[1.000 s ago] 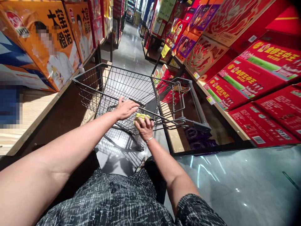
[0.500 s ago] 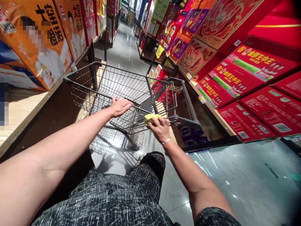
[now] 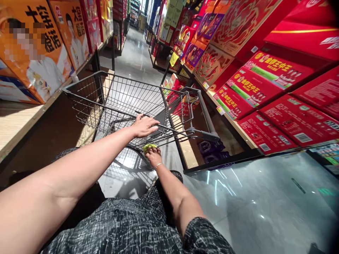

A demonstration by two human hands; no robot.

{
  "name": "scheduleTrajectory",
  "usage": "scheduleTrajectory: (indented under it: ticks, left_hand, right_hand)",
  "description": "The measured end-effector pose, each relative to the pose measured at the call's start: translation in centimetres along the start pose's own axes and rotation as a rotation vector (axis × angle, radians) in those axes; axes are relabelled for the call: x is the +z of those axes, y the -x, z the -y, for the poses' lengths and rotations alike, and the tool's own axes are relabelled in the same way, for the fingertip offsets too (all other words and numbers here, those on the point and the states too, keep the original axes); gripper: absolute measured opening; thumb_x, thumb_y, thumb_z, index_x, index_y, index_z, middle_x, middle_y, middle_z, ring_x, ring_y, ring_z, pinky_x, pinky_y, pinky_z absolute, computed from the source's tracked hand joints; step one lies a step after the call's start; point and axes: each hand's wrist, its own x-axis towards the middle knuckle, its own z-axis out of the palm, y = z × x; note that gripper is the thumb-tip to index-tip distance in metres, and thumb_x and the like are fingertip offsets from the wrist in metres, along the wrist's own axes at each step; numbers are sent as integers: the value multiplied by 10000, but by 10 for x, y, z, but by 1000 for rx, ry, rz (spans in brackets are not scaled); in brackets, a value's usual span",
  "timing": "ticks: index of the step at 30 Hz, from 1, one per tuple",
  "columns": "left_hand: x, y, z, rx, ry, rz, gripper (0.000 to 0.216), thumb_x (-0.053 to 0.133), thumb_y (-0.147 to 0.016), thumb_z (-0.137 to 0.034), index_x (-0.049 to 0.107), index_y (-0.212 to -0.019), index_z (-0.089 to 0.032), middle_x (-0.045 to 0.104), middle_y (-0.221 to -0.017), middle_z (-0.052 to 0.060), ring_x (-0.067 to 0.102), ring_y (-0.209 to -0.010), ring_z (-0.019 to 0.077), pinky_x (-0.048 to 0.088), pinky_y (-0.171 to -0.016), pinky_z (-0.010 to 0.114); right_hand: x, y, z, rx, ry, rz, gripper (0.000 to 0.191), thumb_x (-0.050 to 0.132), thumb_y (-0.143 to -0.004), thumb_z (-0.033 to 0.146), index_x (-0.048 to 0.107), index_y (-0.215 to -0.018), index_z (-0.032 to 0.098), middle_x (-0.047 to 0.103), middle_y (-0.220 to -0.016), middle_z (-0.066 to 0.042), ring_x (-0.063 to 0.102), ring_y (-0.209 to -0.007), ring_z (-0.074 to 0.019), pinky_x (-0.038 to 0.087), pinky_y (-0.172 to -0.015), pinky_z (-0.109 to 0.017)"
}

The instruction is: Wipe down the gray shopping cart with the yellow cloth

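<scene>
A dark wire shopping cart (image 3: 124,91) stands in front of me, its handle towards the right. My left hand (image 3: 145,127) rests palm down on the cart's near top rim, fingers stretched out. Lower down, my right hand (image 3: 154,157) is closed on a yellow-green cloth (image 3: 149,146), close to the cart's lower near side and frame. From here I cannot tell exactly which part the cloth touches. A thin bracelet circles the right wrist.
On the left, a wooden shelf (image 3: 19,118) carries orange boxes (image 3: 47,38). Stacked red boxes (image 3: 267,84) fill the right side, with purple packs (image 3: 210,148) low beneath. A shiny tiled floor (image 3: 254,197) runs along the aisle.
My right hand has moved down and left with the cloth, from the top rim to the cart's lower side. My left hand has slid right along the rim.
</scene>
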Motion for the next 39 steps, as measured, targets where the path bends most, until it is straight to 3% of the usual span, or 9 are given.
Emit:
scheduleTrajectory:
  ticks: [2,5,9,12,16,19,24,33,39]
  left_hand:
    - [2,-1,0,-4,3,2,441,285,-988,-492,553,-1299,-330,621,-1296,19,488,-1259,246,84,-1123,532]
    - [2,-2,1,-21,12,5,430,287,-986,-477,560,-1281,-322,627,-1279,18,479,-1256,247,103,-1103,522]
    - [5,-2,3,-29,13,-45,414,314,-974,-478,578,-1246,-313,646,-1215,22,491,-1214,246,108,-1091,506]
    - [8,-3,2,-50,31,-78,395,324,-965,-483,605,-1186,-313,664,-1162,16,504,-1182,245,120,-1078,501]
    - [10,-3,-5,-67,51,-101,384,344,-952,-491,626,-1130,-301,677,-1123,18,518,-1151,245,143,-1061,496]
    - [12,1,-11,-59,60,-131,374,359,-945,-495,631,-1104,-294,681,-1112,18,520,-1139,244,150,-1059,488]
    - [20,12,-9,-21,74,-206,352,380,-941,-480,647,-1062,-285,687,-1064,6,532,-1116,237,145,-1061,482]
    - [14,27,12,-10,27,-278,407,337,-960,-481,650,-848,-246,682,-905,18,533,-1039,246,183,-1022,493]
    - [2,43,23,-18,42,-291,457,319,-961,-498,660,-785,-250,686,-957,15,508,-1071,249,195,-1019,494]
  right_hand:
    - [5,-4,10,-37,-10,20,129,722,-796,207,709,-832,330,671,-957,35,450,-992,-182,288,-848,-357]
    - [-20,-4,-12,-28,-2,5,105,662,-872,273,710,-927,349,671,-1042,28,453,-1008,-193,293,-837,-354]
    - [-96,17,-88,117,61,-91,228,553,-944,296,684,-1127,332,618,-1239,-61,422,-1105,-256,283,-879,-413]
    - [-163,40,-144,346,178,-327,239,603,-873,225,717,-1054,332,620,-1185,-60,421,-1121,-278,279,-942,-447]
    - [-222,48,-178,560,180,-478,314,583,-802,199,700,-1077,293,565,-1228,-79,429,-1134,-303,341,-949,-456]
    - [-238,28,-179,527,57,-344,365,605,-794,247,667,-1154,251,582,-1213,-94,505,-1090,-283,396,-912,-410]
    - [-247,-7,-165,257,-232,12,348,657,-821,292,669,-1167,257,646,-1080,-61,594,-975,-211,461,-828,-296]
    - [-277,-7,-127,64,-474,178,422,673,-816,225,630,-1232,279,553,-1090,-61,567,-999,-194,497,-901,-339]
    - [-298,-12,-98,-38,-675,286,469,653,-830,219,580,-1292,253,519,-1106,-63,545,-1064,-178,483,-975,-344]
